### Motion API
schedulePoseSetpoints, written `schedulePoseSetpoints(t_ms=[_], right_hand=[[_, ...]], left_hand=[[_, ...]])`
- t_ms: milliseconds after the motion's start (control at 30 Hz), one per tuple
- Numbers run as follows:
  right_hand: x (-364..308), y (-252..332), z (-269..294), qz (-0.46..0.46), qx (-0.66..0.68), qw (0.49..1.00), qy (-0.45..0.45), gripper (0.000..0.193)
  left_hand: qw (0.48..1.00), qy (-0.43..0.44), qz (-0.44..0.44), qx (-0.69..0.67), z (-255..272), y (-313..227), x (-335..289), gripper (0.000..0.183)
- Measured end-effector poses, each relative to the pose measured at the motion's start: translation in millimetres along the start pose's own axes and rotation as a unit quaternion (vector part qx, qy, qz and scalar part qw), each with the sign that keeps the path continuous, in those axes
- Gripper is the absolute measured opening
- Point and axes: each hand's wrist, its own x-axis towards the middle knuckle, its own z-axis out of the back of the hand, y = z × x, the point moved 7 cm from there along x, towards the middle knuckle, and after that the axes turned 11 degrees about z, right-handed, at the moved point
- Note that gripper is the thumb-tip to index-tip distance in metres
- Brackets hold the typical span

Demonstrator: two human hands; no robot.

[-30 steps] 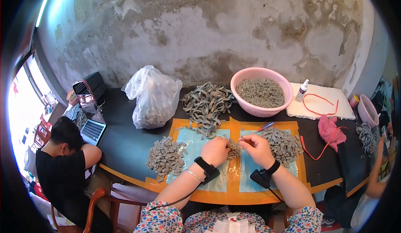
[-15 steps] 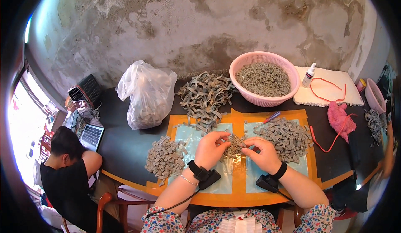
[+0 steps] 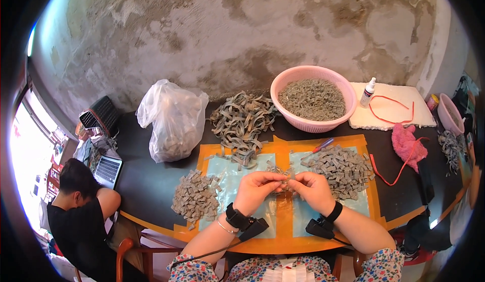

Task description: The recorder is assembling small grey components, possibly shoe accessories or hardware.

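My left hand (image 3: 254, 190) and my right hand (image 3: 314, 192) meet over the middle of the taped work surface, fingertips pinched and almost touching. Something tiny sits between them, too small to make out. Just behind the fingertips lies a little pile of small brownish bits (image 3: 275, 168), partly covered by my hands. Left of my left wrist is a heap of short grey pieces (image 3: 195, 196). A larger heap of similar grey pieces (image 3: 343, 171) spreads beyond my right hand. A tangle of long grey strips (image 3: 241, 123) lies at the back.
A pink basket (image 3: 275, 111) full of small bits stands behind. Near it are a purple-handled tool (image 3: 325, 144), a foam board (image 3: 399, 110) with a spray bottle (image 3: 368, 92), and a pink cloth (image 3: 408, 145). A white plastic bag (image 3: 174, 123) stands left; a person (image 3: 86, 216) sits by a laptop (image 3: 107, 172).
My hands have come closer together, from fingers apart over the small pile to fingertips meeting slightly nearer to me. The whole view has shifted slightly.
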Motion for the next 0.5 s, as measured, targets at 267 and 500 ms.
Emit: schedulePoseSetpoints(t_ms=[267, 500], right_hand=[[-3.1, 1.7, 2.3, 0.007, -0.015, 1.000, -0.014, 0.017], [-7.1, -2.4, 0.0, -0.010, -0.027, 1.000, -0.011, 0.024]], left_hand=[[0.982, -0.080, -0.049, 0.163, -11.6, -8.8, -5.7, 0.018], [0.996, -0.063, -0.037, 0.046, -8.3, 8.0, -6.4, 0.017]])
